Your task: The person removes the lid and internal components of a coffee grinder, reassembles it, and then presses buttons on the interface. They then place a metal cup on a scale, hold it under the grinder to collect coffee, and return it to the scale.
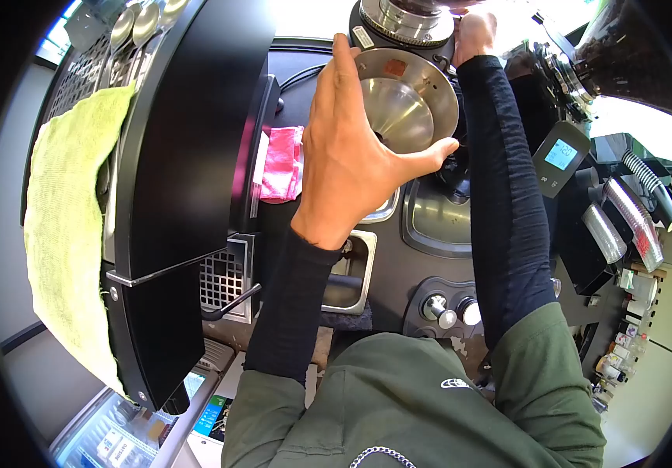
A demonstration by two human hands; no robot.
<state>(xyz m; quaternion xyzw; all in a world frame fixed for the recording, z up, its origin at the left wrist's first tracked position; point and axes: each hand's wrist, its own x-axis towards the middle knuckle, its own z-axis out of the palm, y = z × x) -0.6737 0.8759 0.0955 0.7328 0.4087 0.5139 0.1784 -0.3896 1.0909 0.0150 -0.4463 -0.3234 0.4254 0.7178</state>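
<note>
My left hand (351, 144) is raised with its fingers stretched and the thumb spread to the right, in front of a round steel funnel-shaped bowl (410, 101). Whether its fingertips touch the rim cannot be made out. Above the bowl sits a dark machine with a ringed metal collar (406, 22). My right hand (476, 35) reaches to the right side of this collar at the top. Its fingers are partly hidden and washed out by bright light.
A black machine (187, 140) with a green cloth (74, 226) stands left. Below my hands are a small sink (363, 273), a metal tray (437, 218) and tampers (439, 308). A lit display (560, 156) and stacked cups (632, 210) are right.
</note>
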